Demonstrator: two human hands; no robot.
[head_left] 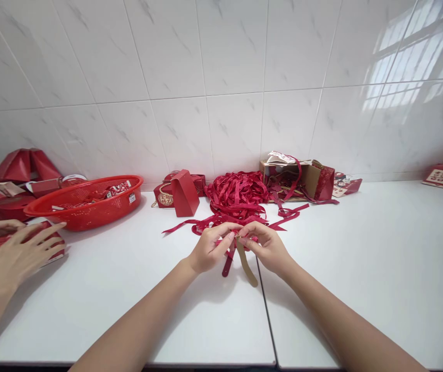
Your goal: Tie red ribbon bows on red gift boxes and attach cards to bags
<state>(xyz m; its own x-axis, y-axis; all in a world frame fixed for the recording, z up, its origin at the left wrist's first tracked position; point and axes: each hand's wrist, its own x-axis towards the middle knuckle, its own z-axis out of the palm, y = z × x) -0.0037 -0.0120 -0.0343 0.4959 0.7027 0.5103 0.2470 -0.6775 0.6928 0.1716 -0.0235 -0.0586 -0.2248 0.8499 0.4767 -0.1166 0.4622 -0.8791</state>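
Observation:
At the middle of the table, my left hand (212,248) and my right hand (267,248) meet with fingertips pinched together. Between them they hold a narrow strap; its tan end (247,263) and a dark red end (227,262) with a small hole hang below the fingers. Exactly what the fingertips pinch is partly hidden. Just behind lies a tangled heap of red ribbon (239,194), with loose strands spreading toward both hands.
A red plastic basket (90,219) holds printed pieces at left. Beside it, another person's hands (22,253) rest on a red box (53,240). Small red boxes (185,194) stand near the tiled wall. An open carton (302,181) with ribbons lies right of the heap.

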